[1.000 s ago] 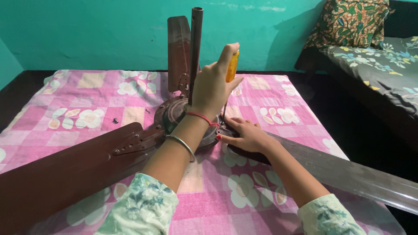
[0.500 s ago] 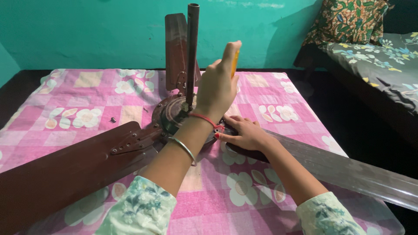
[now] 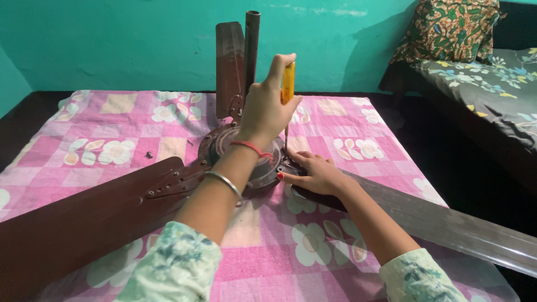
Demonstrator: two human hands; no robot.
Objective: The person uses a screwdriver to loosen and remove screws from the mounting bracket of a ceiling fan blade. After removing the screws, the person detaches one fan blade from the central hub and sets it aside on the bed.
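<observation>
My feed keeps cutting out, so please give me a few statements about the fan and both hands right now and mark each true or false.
1. The left hand grips a yellow-handled screwdriver held upright. True.
2. The right hand is lifted clear of the fan. False: it rests flat at the root of the right blade, beside the motor hub.
3. The fan lies on a pink flowered cloth. True.
4. The fan's rod lies flat on the cloth. False: it stands upright from the hub.
5. A small dark screw lies loose on the cloth, left of the hub. True.
</observation>
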